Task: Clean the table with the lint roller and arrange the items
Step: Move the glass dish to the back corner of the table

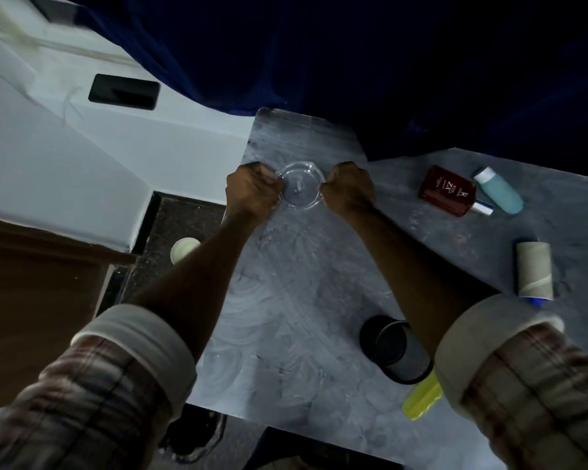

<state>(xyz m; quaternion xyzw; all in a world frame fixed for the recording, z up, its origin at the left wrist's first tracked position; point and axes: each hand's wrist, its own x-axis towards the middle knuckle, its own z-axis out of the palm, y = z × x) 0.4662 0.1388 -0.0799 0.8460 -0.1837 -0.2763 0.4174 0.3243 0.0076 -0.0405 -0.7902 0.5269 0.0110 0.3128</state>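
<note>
Arranging step: your left grip (253, 189) and right grip (348, 188) are both closed on the clear round glass dish (299, 189) between them, resting on the grey bench (286, 300). Next, seat it squarely. The grey lint roller (534, 273) lies untouched, well right of your right grip.

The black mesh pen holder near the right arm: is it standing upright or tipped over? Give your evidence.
Tipped over. The pen holder lies on its side on the table, its open mouth facing sideways and its mesh wall showing along its length.

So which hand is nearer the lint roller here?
Right. The right hand grips the clear dish left of and beyond the lint roller; the left hand holds the dish's far side.
</note>
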